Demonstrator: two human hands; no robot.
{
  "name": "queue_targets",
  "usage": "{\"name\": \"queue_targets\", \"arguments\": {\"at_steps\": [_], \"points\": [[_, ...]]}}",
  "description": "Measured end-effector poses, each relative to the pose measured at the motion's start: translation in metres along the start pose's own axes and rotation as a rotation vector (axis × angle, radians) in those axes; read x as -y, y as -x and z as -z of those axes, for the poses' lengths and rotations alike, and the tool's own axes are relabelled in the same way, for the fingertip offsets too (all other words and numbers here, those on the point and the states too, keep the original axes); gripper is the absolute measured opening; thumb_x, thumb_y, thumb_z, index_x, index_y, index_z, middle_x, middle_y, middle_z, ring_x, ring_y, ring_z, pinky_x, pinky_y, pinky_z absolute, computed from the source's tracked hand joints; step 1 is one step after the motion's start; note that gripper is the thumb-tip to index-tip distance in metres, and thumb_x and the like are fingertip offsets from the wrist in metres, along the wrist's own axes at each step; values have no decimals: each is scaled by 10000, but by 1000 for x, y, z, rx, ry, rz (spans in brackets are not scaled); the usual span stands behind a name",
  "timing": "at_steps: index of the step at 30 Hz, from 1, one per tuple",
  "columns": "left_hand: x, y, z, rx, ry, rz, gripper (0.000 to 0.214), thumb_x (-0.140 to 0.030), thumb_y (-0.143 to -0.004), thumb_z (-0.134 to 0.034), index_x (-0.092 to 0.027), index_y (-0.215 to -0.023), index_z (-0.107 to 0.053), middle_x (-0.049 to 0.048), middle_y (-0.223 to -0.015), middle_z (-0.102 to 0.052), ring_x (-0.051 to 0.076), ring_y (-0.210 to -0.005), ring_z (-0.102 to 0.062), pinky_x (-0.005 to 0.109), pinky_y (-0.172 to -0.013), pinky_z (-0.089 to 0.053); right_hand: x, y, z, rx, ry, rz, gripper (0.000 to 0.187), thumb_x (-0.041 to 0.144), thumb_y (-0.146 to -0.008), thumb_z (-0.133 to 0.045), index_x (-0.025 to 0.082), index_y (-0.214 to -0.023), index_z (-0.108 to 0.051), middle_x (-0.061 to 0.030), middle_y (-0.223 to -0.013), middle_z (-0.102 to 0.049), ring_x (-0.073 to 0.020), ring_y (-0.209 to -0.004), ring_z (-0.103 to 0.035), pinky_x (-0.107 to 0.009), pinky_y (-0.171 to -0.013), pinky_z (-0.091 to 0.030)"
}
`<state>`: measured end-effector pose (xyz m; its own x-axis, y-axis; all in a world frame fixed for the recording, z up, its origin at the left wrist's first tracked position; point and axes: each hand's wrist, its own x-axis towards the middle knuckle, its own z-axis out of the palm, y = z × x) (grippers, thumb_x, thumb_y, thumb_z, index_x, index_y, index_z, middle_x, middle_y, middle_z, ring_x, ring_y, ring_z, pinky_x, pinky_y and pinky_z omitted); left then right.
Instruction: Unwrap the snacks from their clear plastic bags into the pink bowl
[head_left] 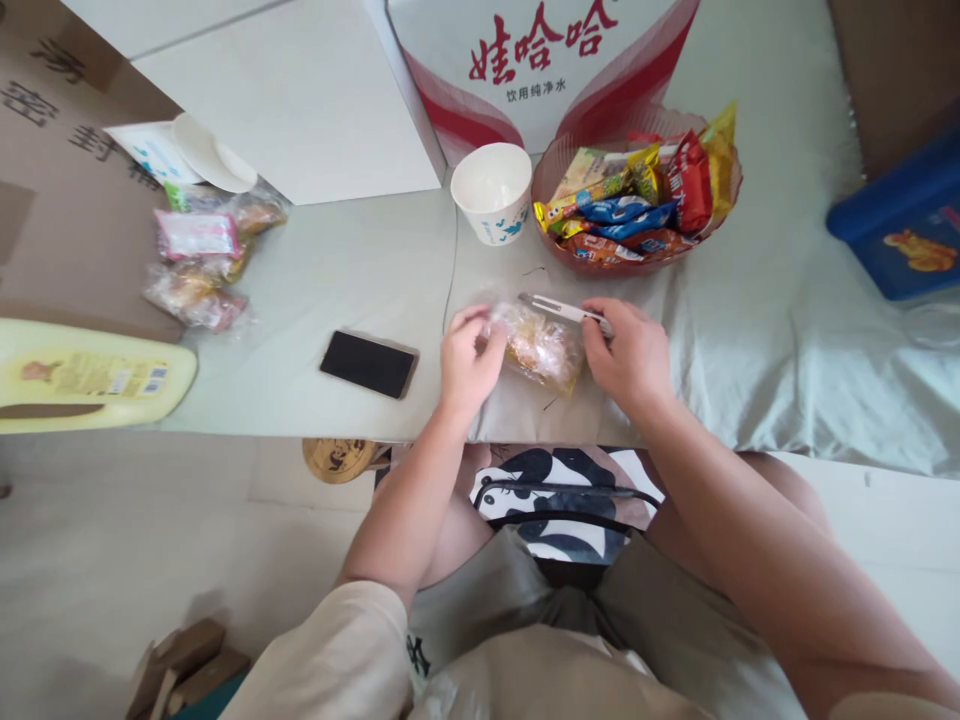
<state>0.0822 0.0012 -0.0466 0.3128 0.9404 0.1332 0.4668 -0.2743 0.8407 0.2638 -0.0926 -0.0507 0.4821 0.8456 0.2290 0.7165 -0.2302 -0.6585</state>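
Seen from the head camera, I sit at a cloth-covered tabletop (360,265), both forearms stretched forward, a clear-wrapped snack (541,348) between my two hands near the front edge. My left hand (472,362) is at the packet's left end, thumb and forefinger drawn close together on the crinkled plastic. My right hand (630,350) is on the packet's other side, its fingers closed around the handle of a slim white utility knife (562,308). The knife's metal tip points left, across the packet's far edge; whether it touches the wrapper I cannot tell.

Beyond my hands, a white paper cup (493,190) with a blue-green print stands upright beside a translucent pinkish bowl (553,165) heaped with wrapped snacks (630,205) in yellow, blue and red. Behind them rises a white-and-red Wahaha drinking-water carton (540,85). To the left of my left hand, a dark-screened smartphone (367,364) lies flat, well apart from the packet. Farther left are a pile of small plastic-wrapped packets (202,245) and a pale yellow jug (105,375). At the far right is a blue container (896,225) with an orange picture.
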Motion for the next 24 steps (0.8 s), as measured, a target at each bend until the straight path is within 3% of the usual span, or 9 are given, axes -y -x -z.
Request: {"name": "queue_targets", "arguments": {"at_steps": [3, 7, 11, 13, 15, 18, 20, 22, 24], "points": [[11, -6, 2, 16, 151, 175, 185, -375, -936, -593, -205, -941, -664, 41, -909, -690, 157, -745, -667, 277, -667, -535, -2, -2, -1, -3, -12, 1, 306, 293, -941, -471, 214, -1122, -705, -124, -1061, -748, -300, -951, -681, -433, -827, -518], [24, -8, 2, -71, 219, 140, 336, -368, -932, -640, -284, -1252, -582, 64, -1195, -677, 183, -977, -706, 318, -868, -558, 0, -1, -3, -88, -66, 118, 299, 248, -930, -439, 211, -1077, -696, -138, -1148, -729, -301, -1061, -667, -456, -930, -500], [23, -10, 1, -56, 264, 37, 378, -407, -919, -668, -285, -1258, -554, 89, -1289, -649, 224, -1164, -664, 368, -997, -523, 7, 8, -6, -18, -135, 310, 349, 317, -898, -493, 198, -1185, -653, -140, -1201, -718, -307, -1106, -647, -456, -940, -478], [22, -11, -1, -55, 277, 12, 395, -366, -873, -719, -268, -1222, -563, 78, -1185, -676, 209, -1083, -687, 345, -952, -538, 9, 12, -7, 72, -123, 357, 395, 304, -858, -524, 200, -1224, -632, -124, -1123, -739, -305, -1051, -651, -448, -900, -468], [24, -14, -2, -90, 272, 19, 316, -293, -837, -729, -245, -1117, -591, 41, -1020, -681, 173, -936, -693, 301, -863, -549, 8, 13, -7, 104, -95, 355, 320, 223, -826, -510, 214, -1109, -660, -89, -948, -742, -282, -935, -652, -424, -839, -455], [31, -21, 2, -188, 309, 97, 174, -232, -839, -656, -235, -997, -585, 1, -873, -632, 126, -731, -635, 247, -696, -529, 2, 7, -1, 2, -119, 303, 167, 140, -798, -486, 231, -834, -621, -58, -806, -676, -239, -805, -617, -387, -761, -448], [36, -25, 8, -242, 343, 178, 192, -234, -856, -611, -245, -1044, -572, 5, -875, -623, 129, -697, -624, 251, -652, -524, -5, 1, 7, -112, -161, 243, 142, 122, -790, -488, 239, -759, -563, -49, -806, -645, -225, -791, -603, -379, -752, -459], [39, -28, 15, -280, 319, 222, 325, -229, -862, -585, -267, -1182, -544, 34, -980, -642, 161, -798, -668, 288, -713, -556, -10, -2, 16, -210, -191, 185, 158, 103, -779, -471, 246, -755, -536, -38, -793, -620, -220, -788, -602, -383, -761, -469], [38, -29, 22, -320, 209, 183, 508, -199, -850, -577, -298, -1339, -480, 79, -1200, -623, 213, -1042, -678, 356, -863, -571, -12, -1, 22, -253, -236, 187, 188, 94, -756, -445, 249, -800, -540, -35, -812, -631, -226, -817, -623, -395, -784, -484]]}}
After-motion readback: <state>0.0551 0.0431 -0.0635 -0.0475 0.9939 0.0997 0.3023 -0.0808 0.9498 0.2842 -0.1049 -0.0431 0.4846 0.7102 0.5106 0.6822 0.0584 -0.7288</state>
